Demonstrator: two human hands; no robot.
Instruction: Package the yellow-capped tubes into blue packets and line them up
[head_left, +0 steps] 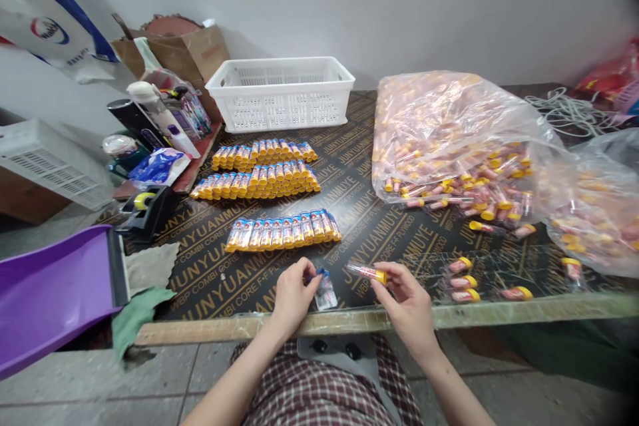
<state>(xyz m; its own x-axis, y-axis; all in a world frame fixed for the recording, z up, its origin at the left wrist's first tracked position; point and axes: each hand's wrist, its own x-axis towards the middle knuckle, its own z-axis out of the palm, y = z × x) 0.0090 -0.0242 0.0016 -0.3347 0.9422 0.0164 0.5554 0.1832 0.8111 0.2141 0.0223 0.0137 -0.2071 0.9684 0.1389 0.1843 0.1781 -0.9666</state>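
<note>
Forearms (244,369) angle inward, right hand (407,306) pinching yellow-capped tube (366,271).

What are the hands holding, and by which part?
Right hand: a tube, by its yellow-capped end. Left hand: at a wrapper's blue edge; grip unclear.

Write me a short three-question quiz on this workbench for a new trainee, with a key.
1. Multiple choice: What does the right hand hold?
a) A purple dustpan
b) A clear tube with a yellow cap
c) A white cord

2. True or false: In the picture, the large clear plastic bag lies to the left of the white plastic basket.

3. Short answer: Which hand is nearer the black tape dispenser?

Key:
1. b
2. False; the bag lies to the right of the basket.
3. The left hand.
</note>
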